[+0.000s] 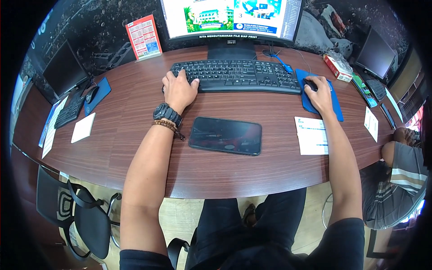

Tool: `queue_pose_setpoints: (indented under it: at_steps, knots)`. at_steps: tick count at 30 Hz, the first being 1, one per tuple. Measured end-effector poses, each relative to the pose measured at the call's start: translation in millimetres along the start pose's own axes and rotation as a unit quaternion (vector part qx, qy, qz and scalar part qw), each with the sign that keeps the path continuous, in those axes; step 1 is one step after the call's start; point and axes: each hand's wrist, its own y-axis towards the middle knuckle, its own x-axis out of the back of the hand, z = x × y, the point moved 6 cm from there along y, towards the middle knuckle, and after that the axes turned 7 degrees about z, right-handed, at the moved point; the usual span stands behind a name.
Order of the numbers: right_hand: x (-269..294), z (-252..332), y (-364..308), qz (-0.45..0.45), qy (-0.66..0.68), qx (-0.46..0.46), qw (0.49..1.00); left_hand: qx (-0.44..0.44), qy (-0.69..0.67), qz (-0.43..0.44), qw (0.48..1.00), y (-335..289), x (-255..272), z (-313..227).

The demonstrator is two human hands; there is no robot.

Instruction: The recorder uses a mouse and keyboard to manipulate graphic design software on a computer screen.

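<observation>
My left hand (pixel 179 88) rests on the left end of a black keyboard (pixel 234 74), fingers spread over the keys and thumb out to the side. A black watch and a beaded bracelet circle that wrist. To the right, my right hand (pixel 320 94) is curled over a black computer mouse (pixel 310 84) on a blue mouse pad (pixel 337 105); the palm hides part of the mouse. Between my forearms lies a dark-screened smartphone (pixel 225 136). A printed paper sheet (pixel 310 135) sits partly under my right forearm. Behind the keyboard stands a lit monitor (pixel 231 18).
A red and white desk calendar (pixel 144 38) stands left of the monitor. Further workstations with a left monitor (pixel 66 67) and a right monitor (pixel 377 51) flank me. An office chair (pixel 85 216) is at the lower left. Another person (pixel 398 180) sits at the right edge.
</observation>
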Motion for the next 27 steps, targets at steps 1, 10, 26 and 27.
queue_pose_setpoints:
  at_steps: [1,10,26,27]
  knots:
    - [-0.2,-0.5,0.2,0.0,0.0,0.003,1.0,0.0,0.0,-0.001,1.0,0.4,0.1,-0.4]
    - [0.3,4.3,-0.5,-0.009,0.005,0.007,1.0,-0.014,-0.009,-0.03,0.999,2.2,-2.3,4.7]
    - [-0.1,3.6,-1.1,-0.002,0.001,-0.003,1.0,-0.001,-0.008,0.001,1.0,0.3,-1.3,2.3]
    - [1.8,3.7,-0.6,-0.001,0.0,-0.003,1.0,-0.002,-0.011,0.0,1.0,0.8,0.6,1.5]
